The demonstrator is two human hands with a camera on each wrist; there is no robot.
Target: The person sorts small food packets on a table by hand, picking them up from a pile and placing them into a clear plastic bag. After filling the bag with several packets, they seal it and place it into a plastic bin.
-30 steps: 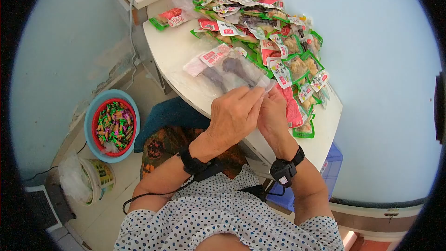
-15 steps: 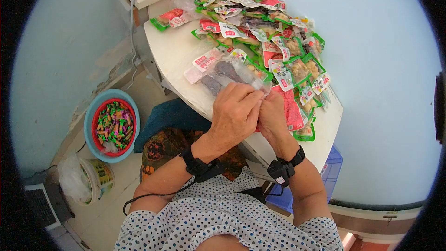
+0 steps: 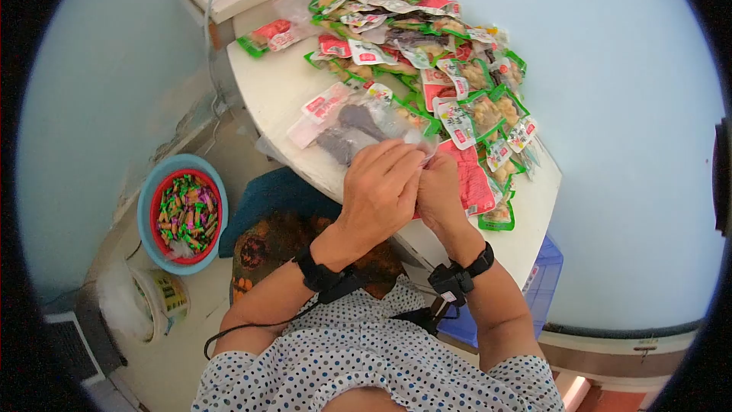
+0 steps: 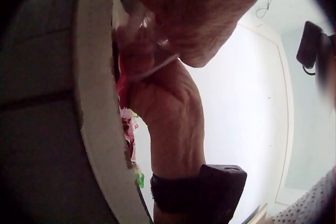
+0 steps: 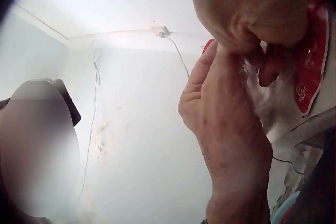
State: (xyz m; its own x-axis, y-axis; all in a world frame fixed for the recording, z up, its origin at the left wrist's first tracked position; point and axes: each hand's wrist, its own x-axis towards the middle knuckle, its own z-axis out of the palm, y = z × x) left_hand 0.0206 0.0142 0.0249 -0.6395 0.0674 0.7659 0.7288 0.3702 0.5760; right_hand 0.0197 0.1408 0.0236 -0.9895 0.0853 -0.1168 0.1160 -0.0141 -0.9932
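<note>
A clear plastic bag (image 3: 381, 128) with dark pieces inside and a pink-and-white label lies on the white table (image 3: 267, 99). At its near corner, my left hand (image 3: 375, 194) and right hand (image 3: 440, 192) meet and pinch the plastic. The left hand's fingers lie over the bag's edge, and the right hand's are curled close beside them. In the left wrist view a strip of clear film shows between the two hands; the fingertips are partly hidden. Beside the right hand lies a red packet (image 3: 470, 179).
A pile of green, red and white food packets (image 3: 412, 38) covers the table's far and right side. One packet (image 3: 271, 34) lies apart at the left. On the floor are a blue basin (image 3: 146, 210) with wrapped sweets in a red basket, and a bucket (image 3: 169, 297). A blue crate (image 3: 543, 278) stands below.
The bag and both hands have shifted slightly left in view, along with the whole scene. The left hand's fingers spread a little more over the bag's edge; the pinch stays at the same corner.
</note>
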